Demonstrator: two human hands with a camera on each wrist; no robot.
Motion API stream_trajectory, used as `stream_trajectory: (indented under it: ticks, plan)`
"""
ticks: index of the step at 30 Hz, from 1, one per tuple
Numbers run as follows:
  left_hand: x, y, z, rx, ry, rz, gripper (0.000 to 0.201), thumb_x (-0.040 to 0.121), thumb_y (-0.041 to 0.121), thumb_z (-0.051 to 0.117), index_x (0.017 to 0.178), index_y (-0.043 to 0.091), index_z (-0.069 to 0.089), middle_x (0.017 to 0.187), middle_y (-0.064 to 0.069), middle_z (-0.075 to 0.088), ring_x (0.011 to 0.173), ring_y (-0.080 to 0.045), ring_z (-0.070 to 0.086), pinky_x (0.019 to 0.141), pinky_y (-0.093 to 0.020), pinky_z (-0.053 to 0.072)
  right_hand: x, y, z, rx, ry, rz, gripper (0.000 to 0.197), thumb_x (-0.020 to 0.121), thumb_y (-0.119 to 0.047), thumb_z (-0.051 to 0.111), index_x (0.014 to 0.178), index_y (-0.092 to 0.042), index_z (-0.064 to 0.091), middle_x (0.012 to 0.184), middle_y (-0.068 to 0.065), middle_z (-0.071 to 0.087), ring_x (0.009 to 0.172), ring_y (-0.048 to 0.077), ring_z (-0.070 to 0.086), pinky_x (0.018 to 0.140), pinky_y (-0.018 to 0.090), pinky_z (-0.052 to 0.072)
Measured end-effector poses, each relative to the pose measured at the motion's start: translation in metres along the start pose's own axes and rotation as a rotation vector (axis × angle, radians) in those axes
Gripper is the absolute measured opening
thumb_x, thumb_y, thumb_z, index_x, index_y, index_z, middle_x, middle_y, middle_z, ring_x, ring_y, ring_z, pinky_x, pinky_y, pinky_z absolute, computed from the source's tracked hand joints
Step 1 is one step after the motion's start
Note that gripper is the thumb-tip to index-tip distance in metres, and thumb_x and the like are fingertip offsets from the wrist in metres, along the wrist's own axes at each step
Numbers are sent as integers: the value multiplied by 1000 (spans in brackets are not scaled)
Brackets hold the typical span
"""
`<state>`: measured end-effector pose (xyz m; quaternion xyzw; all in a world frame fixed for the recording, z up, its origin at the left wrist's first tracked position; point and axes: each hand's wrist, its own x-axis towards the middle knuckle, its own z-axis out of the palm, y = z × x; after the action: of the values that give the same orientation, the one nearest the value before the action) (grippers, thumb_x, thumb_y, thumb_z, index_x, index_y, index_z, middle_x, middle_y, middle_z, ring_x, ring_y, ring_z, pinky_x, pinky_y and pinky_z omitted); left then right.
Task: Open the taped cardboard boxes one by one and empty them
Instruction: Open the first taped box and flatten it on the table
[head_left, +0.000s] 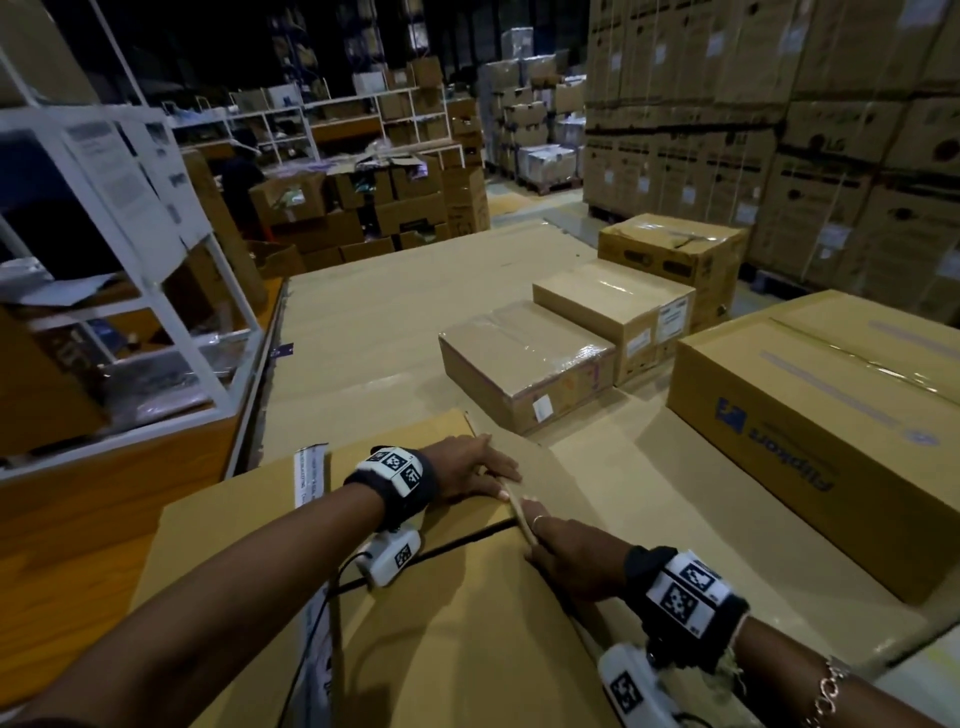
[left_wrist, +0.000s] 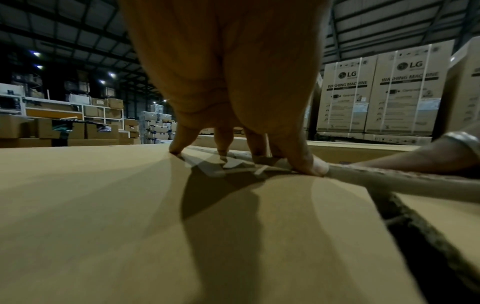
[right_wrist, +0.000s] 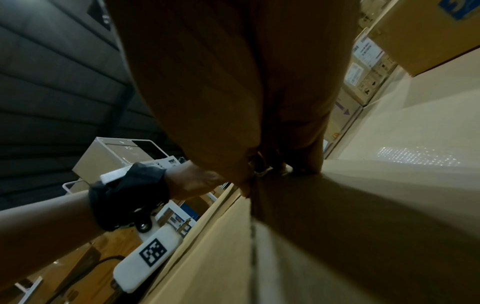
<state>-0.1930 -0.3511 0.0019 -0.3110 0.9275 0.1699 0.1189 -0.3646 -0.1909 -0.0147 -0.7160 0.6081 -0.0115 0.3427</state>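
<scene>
A large cardboard box (head_left: 415, 623) lies right in front of me, its top flaps split by a dark seam (head_left: 462, 540). My left hand (head_left: 480, 470) lies on the far flap, fingertips (left_wrist: 309, 164) pressing at the taped seam beside the raised flap edge (left_wrist: 389, 181). My right hand (head_left: 563, 551) grips that flap edge (head_left: 519, 512), its fingers (right_wrist: 298, 166) curled over it. In the right wrist view the flap (right_wrist: 363, 216) slopes below the hand. What is inside the box is hidden.
Taped boxes stand on the cardboard-covered table (head_left: 374, 322): a low one (head_left: 524, 358), a labelled one (head_left: 613, 306), a strapped one (head_left: 670, 249) and a big one with blue print (head_left: 810, 415). White shelving (head_left: 156, 291) is at my left. Stacked cartons (head_left: 831, 130) fill the right.
</scene>
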Motion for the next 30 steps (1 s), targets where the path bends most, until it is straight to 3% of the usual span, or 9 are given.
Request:
stream_trajectory:
  ticks: [4, 9, 14, 16, 20, 22, 25, 27, 30]
  plan:
    - [-11, 20, -8, 173, -62, -60, 52, 97, 48, 59, 143, 27, 53, 145, 0, 55, 130, -28, 52, 108, -44, 43, -11, -1, -2, 22, -26, -37, 71, 107, -32, 40, 158, -8, -2, 166, 11, 5, 152, 23, 16, 119, 27, 18]
    - [-66, 39, -23, 269, -63, -130, 68, 99, 50, 54, 156, 22, 32, 148, -10, 52, 130, -32, 52, 106, -47, 44, -44, -22, -7, 13, 3, -75, 64, 101, -37, 52, 154, -14, 24, 150, 11, 44, 131, 29, 48, 109, 45, 41]
    - [-182, 71, -20, 265, -41, -154, 75, 96, 61, 51, 157, 23, 29, 145, -9, 54, 124, -29, 55, 102, -46, 47, -99, -85, -20, -160, 94, -219, 73, 103, -41, 47, 160, -24, 4, 167, -3, 1, 152, 16, 15, 121, 30, 22]
    - [-231, 86, -1, 209, -67, -183, 72, 97, 59, 52, 156, 25, 30, 144, -6, 55, 123, -26, 56, 102, -44, 48, -113, -113, -20, -185, 134, -290, 70, 102, -43, 47, 159, -25, 10, 166, -4, 11, 151, 11, 18, 120, 27, 23]
    - [-304, 125, 45, -27, -118, -152, 66, 96, 65, 46, 147, 24, 39, 135, -7, 55, 116, -26, 56, 97, -46, 52, -108, -153, -8, -174, 119, -333, 51, 101, -37, 53, 145, -14, 46, 154, -5, 42, 132, 9, 49, 107, 27, 44]
    - [-320, 137, 75, -4, -97, -102, 67, 95, 66, 46, 141, 17, 46, 139, -12, 50, 125, -31, 48, 99, -50, 49, -93, -164, 7, -129, 38, -307, 39, 102, -29, 55, 135, -8, 56, 148, -7, 49, 127, 8, 54, 100, 21, 45]
    - [-331, 142, 119, 153, 46, -91, 76, 95, 69, 40, 144, 12, 40, 152, -10, 38, 144, -30, 26, 111, -58, 35, -67, -164, 40, -141, -54, -292, 29, 103, -11, 48, 119, 10, 61, 128, -3, 65, 115, 10, 62, 98, 33, 49]
    - [-338, 140, 138, 178, 127, -116, 71, 98, 60, 45, 149, 13, 33, 159, -9, 30, 151, -29, 18, 117, -58, 26, -60, -162, 62, -166, -57, -337, 29, 102, -5, 44, 122, 5, 62, 115, 4, 70, 106, 12, 65, 93, 36, 50]
    - [-347, 134, 148, 326, 237, -125, 57, 99, 42, 44, 148, 15, 36, 158, -9, 36, 148, -32, 31, 109, -59, 40, -59, -161, 81, -70, -39, -424, 48, 101, -4, 42, 146, -20, 49, 134, 1, 63, 116, 18, 62, 101, 40, 50]
